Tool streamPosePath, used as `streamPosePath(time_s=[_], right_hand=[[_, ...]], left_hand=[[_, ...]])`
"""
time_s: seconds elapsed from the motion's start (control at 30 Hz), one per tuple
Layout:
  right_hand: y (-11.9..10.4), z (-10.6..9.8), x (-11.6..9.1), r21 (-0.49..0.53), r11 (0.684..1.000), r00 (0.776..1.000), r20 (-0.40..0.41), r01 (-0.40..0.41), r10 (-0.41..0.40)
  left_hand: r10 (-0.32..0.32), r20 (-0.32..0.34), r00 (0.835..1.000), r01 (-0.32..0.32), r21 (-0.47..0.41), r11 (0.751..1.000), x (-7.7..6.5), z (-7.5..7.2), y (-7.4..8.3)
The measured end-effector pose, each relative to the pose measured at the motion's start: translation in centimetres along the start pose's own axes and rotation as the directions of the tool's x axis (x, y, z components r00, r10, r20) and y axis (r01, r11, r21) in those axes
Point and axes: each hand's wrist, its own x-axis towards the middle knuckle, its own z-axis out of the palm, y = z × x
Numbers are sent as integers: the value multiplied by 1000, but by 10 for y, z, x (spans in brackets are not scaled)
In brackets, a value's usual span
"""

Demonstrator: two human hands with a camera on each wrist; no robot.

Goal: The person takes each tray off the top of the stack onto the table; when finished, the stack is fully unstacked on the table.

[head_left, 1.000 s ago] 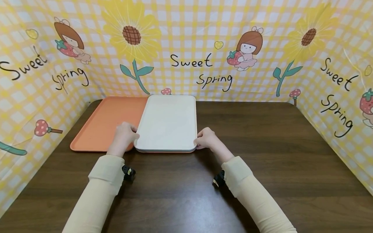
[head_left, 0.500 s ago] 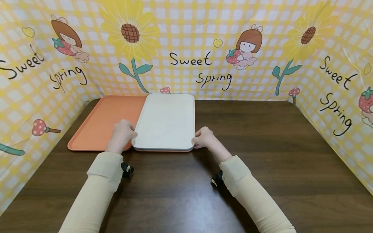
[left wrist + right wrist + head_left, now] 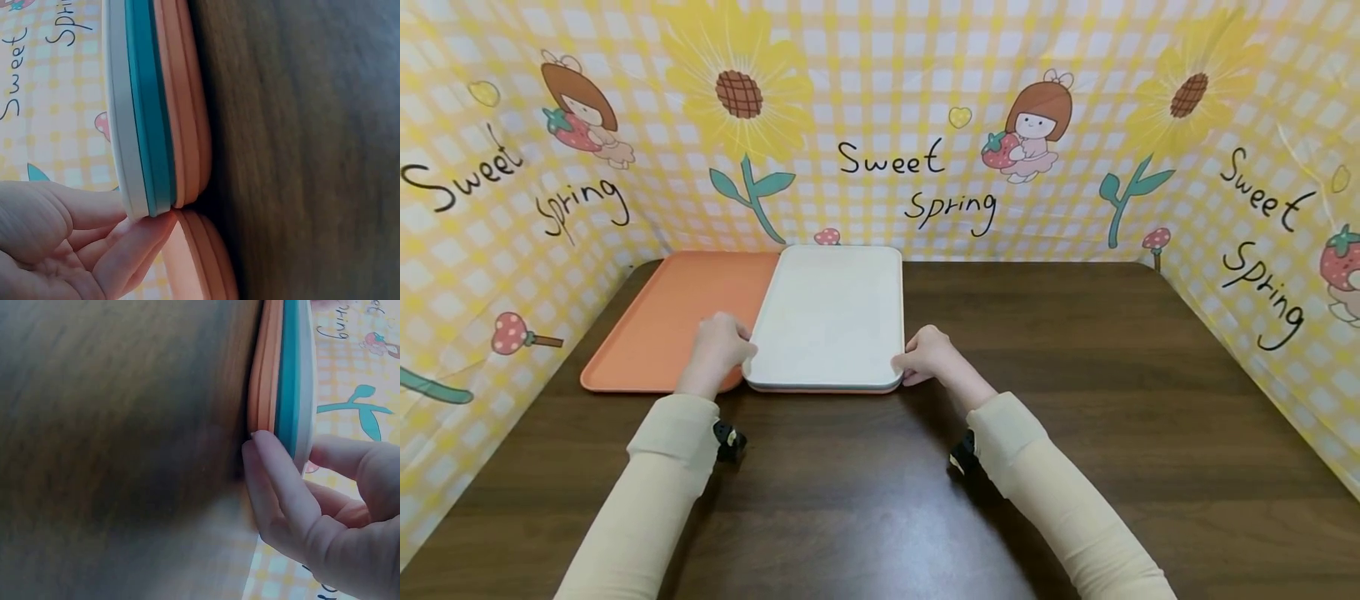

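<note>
A white tray (image 3: pixel 835 317) tops a stack at the back of the table. Beneath it lie a teal tray (image 3: pixel 147 94) and an orange layer (image 3: pixel 182 112) of tray rims, seen edge-on in the wrist views. My left hand (image 3: pixel 718 346) pinches the white and teal trays at their near left corner, thumb on top and fingertips below the teal rim. At the near right corner my right hand (image 3: pixel 928 354) grips the stack, its thumb at the white rim and fingertips against the orange edge (image 3: pixel 264 394).
Another orange tray (image 3: pixel 677 308) lies flat beside the stack on the left, partly behind my left hand. The dark wooden table (image 3: pixel 1075 375) reaches out to the right and front. A yellow checked cloth (image 3: pixel 880 100) closes off the back and sides.
The head view shifts slightly. Both hands keep their hold at the stack's near corners, and the trays stay in place.
</note>
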Motion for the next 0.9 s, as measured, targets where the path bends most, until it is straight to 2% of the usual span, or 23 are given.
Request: streamPosePath(time_s=[0.17, 0.27, 0.4, 0.63, 0.8, 0.9], right_hand=[[-6, 2, 0, -146, 989, 999, -48, -6, -1], [-9, 3, -1, -248, 969, 998, -63, -1, -15], [-12, 3, -2, -330, 944, 996, -80, 13, -42], [-14, 3, -5, -374, 927, 993, -93, 38, -78], [-16, 3, -8, -433, 899, 988, -103, 59, -115], [-20, 0, -11, -418, 906, 989, -97, 62, -112]], left_hand=[[-9, -1, 1000, 9, 5, 1000, -1, 2, 0], [-13, -8, 1000, 13, -1, 1000, -3, 3, 0], [-19, -7, 1000, 19, -4, 1000, -4, 3, 0], [-31, 7, 999, 31, -2, 1000, -4, 4, 1], [-25, 12, 1000, 25, -5, 1000, -5, 5, 1], [-19, 9, 1000, 19, -12, 1000, -5, 4, 1]])
